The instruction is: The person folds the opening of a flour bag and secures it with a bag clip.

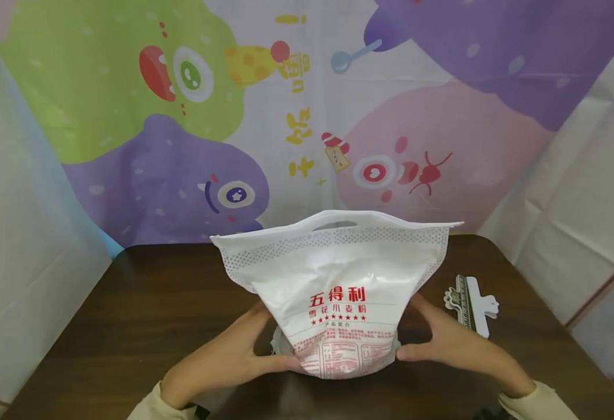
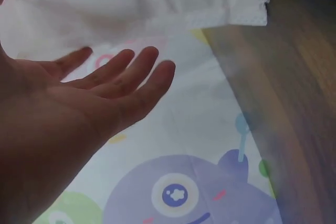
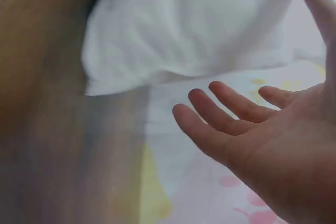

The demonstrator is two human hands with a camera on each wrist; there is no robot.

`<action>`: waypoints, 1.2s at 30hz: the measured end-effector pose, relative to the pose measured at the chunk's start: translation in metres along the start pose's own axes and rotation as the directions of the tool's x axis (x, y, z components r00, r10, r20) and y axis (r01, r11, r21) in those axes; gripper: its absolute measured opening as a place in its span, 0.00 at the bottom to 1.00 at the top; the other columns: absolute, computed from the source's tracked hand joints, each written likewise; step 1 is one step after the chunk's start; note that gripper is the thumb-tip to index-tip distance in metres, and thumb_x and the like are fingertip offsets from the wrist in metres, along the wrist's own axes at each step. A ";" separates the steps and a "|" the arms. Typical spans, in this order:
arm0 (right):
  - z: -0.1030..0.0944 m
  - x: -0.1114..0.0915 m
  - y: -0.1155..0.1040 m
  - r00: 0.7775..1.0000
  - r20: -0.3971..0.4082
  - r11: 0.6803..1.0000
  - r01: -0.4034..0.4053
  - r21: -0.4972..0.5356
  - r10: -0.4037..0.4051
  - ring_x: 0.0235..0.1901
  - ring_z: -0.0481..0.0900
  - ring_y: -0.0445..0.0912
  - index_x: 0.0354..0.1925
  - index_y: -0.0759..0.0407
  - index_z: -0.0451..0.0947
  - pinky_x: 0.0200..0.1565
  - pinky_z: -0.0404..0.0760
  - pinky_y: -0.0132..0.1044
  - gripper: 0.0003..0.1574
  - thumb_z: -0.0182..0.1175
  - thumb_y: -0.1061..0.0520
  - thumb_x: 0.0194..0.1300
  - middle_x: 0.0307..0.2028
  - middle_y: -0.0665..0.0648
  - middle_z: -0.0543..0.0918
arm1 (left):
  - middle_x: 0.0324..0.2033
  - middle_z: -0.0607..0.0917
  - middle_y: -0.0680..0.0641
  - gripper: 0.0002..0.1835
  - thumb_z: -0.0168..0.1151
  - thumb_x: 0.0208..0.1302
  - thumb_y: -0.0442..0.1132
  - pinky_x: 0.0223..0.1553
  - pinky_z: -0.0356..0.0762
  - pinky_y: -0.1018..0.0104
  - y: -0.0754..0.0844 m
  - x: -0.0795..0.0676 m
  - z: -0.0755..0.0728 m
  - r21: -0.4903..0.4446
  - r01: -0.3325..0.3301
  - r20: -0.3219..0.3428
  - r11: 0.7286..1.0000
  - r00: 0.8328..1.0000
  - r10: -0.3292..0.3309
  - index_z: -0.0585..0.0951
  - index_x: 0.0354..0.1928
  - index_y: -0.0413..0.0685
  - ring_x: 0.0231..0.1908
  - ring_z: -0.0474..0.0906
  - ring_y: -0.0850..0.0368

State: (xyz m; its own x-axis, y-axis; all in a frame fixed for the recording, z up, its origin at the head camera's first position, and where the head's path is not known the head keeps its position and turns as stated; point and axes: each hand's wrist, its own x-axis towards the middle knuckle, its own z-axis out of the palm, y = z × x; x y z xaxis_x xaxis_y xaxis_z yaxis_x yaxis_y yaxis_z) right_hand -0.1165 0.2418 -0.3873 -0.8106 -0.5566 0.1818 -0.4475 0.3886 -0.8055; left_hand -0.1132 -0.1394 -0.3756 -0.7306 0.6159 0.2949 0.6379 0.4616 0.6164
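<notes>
Taking the bag as the clock's centre in the head view, the left hand (image 1: 228, 353) sits at 8 o'clock and the right hand (image 1: 456, 344) at 4, both spread wide with thumbs near the lower front edges and the other fingers loosely extended, as the wrist views show; neither is curled around anything. Between them the white flour bag (image 1: 348, 268) stands upright, its broad top edge toward 12 and its red print facing the wearer; whether its base rests on the table or is lifted, I cannot tell. To steady it well, I would set the palms at matching height, press evenly from both sides and bear the weight low, since the narrow bottom could tip and a hard squeeze might crease the soft walls. Farther out, at 3 o'clock, a white clip (image 1: 477, 306) lies on the dark table (image 1: 144, 303), just past the right hand. Cream sleeves (image 1: 540, 405) show at 7 and 5, and a cartoon backdrop (image 1: 296, 192) hangs at 12.
</notes>
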 end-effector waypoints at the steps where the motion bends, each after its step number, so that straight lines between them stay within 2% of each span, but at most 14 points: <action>1: -0.004 -0.002 -0.003 1.000 0.002 0.999 0.015 0.039 -0.015 0.62 0.73 0.45 0.76 0.47 0.50 0.58 0.77 0.42 0.55 0.70 0.61 0.60 0.68 0.62 0.66 | 0.74 0.58 0.61 0.50 0.70 0.58 0.61 0.67 0.63 0.43 0.000 -0.001 -0.003 0.005 0.009 -0.006 1.000 1.000 -0.009 0.51 0.77 0.72 0.73 0.55 0.57; 4: -0.015 -0.007 -0.014 0.997 -0.021 0.992 0.075 0.104 -0.073 0.61 0.75 0.43 0.77 0.51 0.47 0.55 0.79 0.40 0.51 0.62 0.67 0.67 0.66 0.62 0.68 | 0.72 0.62 0.58 0.44 0.69 0.62 0.55 0.62 0.70 0.44 -0.002 -0.005 -0.013 -0.007 0.008 -0.041 1.000 0.999 -0.008 0.56 0.76 0.68 0.70 0.61 0.54; 8: -0.023 -0.009 -0.027 0.981 -0.106 0.984 0.170 0.061 -0.163 0.56 0.79 0.43 0.78 0.57 0.45 0.53 0.80 0.35 0.46 0.52 0.72 0.70 0.62 0.53 0.74 | 0.66 0.70 0.58 0.36 0.69 0.64 0.44 0.53 0.79 0.55 -0.005 -0.007 -0.021 -0.072 -0.037 -0.110 0.997 0.993 0.029 0.64 0.72 0.63 0.63 0.71 0.56; 13: -0.027 -0.005 -0.043 0.966 -0.208 0.988 0.157 -0.004 -0.155 0.52 0.81 0.44 0.78 0.54 0.49 0.52 0.79 0.32 0.43 0.50 0.72 0.72 0.59 0.47 0.77 | 0.65 0.72 0.54 0.33 0.65 0.67 0.36 0.51 0.81 0.57 -0.005 -0.009 -0.029 -0.160 -0.072 -0.176 0.984 0.983 0.043 0.65 0.72 0.57 0.60 0.74 0.56; 16: -0.029 -0.001 -0.053 0.943 -0.292 0.987 0.154 -0.045 -0.161 0.54 0.80 0.40 0.76 0.57 0.53 0.53 0.77 0.27 0.40 0.51 0.72 0.71 0.58 0.47 0.78 | 0.63 0.75 0.53 0.31 0.62 0.69 0.35 0.51 0.81 0.56 -0.003 -0.011 -0.032 -0.149 -0.063 -0.219 0.987 0.975 0.029 0.66 0.71 0.56 0.58 0.76 0.56; 20: -0.033 0.003 -0.065 0.893 -0.397 0.977 0.190 -0.093 -0.212 0.54 0.79 0.38 0.73 0.62 0.60 0.51 0.76 0.24 0.37 0.52 0.74 0.69 0.56 0.49 0.80 | 0.59 0.79 0.54 0.29 0.60 0.71 0.36 0.50 0.81 0.57 0.000 -0.011 -0.036 -0.129 -0.034 -0.270 0.991 0.963 -0.002 0.66 0.71 0.59 0.55 0.79 0.56; 24: -0.038 0.004 -0.076 0.869 -0.439 0.971 0.238 -0.032 -0.228 0.54 0.79 0.41 0.70 0.64 0.63 0.53 0.77 0.26 0.33 0.52 0.74 0.70 0.56 0.55 0.80 | 0.57 0.79 0.52 0.27 0.58 0.72 0.33 0.50 0.81 0.61 0.006 -0.007 -0.041 -0.224 -0.049 -0.311 0.973 0.950 -0.024 0.66 0.70 0.57 0.54 0.80 0.54; 27: -0.040 0.006 -0.083 0.864 -0.443 0.947 0.307 0.088 -0.239 0.57 0.78 0.46 0.69 0.68 0.62 0.56 0.77 0.31 0.31 0.51 0.75 0.69 0.58 0.62 0.78 | 0.59 0.78 0.49 0.25 0.56 0.73 0.31 0.54 0.79 0.63 0.010 -0.002 -0.046 -0.297 -0.081 -0.362 0.951 0.932 -0.033 0.67 0.68 0.53 0.58 0.78 0.54; 30: -0.040 0.009 -0.088 0.857 -0.450 0.924 0.351 0.149 -0.252 0.59 0.77 0.49 0.69 0.70 0.61 0.56 0.78 0.34 0.32 0.50 0.77 0.68 0.59 0.66 0.77 | 0.59 0.78 0.45 0.24 0.56 0.72 0.29 0.55 0.78 0.66 0.015 0.004 -0.049 -0.333 -0.128 -0.434 0.934 0.900 -0.032 0.67 0.67 0.47 0.58 0.78 0.52; 33: -0.040 0.013 -0.093 0.854 -0.462 0.921 0.352 0.169 -0.241 0.59 0.76 0.50 0.70 0.69 0.60 0.56 0.79 0.35 0.34 0.49 0.78 0.68 0.60 0.67 0.77 | 0.57 0.79 0.42 0.22 0.55 0.71 0.26 0.52 0.79 0.66 0.020 0.008 -0.050 -0.360 -0.178 -0.499 0.916 0.866 -0.029 0.67 0.65 0.41 0.54 0.79 0.50; 36: -0.040 0.016 -0.095 0.848 -0.481 0.926 0.339 0.166 -0.224 0.55 0.79 0.50 0.70 0.68 0.62 0.53 0.80 0.36 0.33 0.51 0.77 0.68 0.57 0.65 0.80 | 0.54 0.81 0.41 0.21 0.55 0.70 0.25 0.50 0.80 0.65 0.024 0.011 -0.048 -0.379 -0.204 -0.536 0.903 0.844 -0.035 0.68 0.63 0.39 0.51 0.80 0.50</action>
State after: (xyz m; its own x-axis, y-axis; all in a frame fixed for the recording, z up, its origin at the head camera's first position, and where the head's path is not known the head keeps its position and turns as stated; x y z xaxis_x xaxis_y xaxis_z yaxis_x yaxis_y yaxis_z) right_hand -0.1015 0.2254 -0.2851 -0.7686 -0.2054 0.6059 -0.6263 0.0488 -0.7780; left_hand -0.1175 -0.1522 -0.3223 -0.7690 0.1616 0.6185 0.6322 0.0490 0.7733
